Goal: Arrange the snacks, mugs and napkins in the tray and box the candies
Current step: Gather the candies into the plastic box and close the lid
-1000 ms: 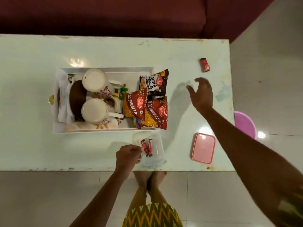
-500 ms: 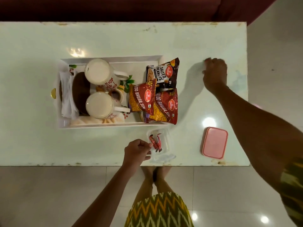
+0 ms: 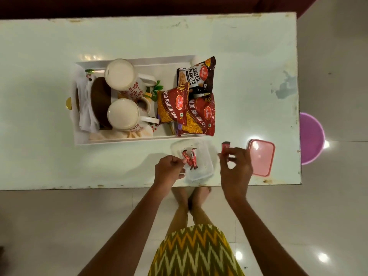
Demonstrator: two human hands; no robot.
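Pale tiles run under a mint-green desk (image 3: 239, 56) with chipped edges. Nearest its front edge, the left hand (image 3: 169, 170) is curled closed on the rim of a clear plastic box (image 3: 205, 166) where two red candies (image 3: 189, 158) already lie. Just beside it, the right hand (image 3: 236, 166) pinches a third red candy (image 3: 225, 147) between its fingertips, held above the desk between the box and a pink lid (image 3: 261, 157). Farther back sits a white tray (image 3: 139, 61) holding two mugs (image 3: 122, 114), folded napkins (image 3: 86, 112) at its left end, and three snack packets (image 3: 197, 114) overhanging its right end.
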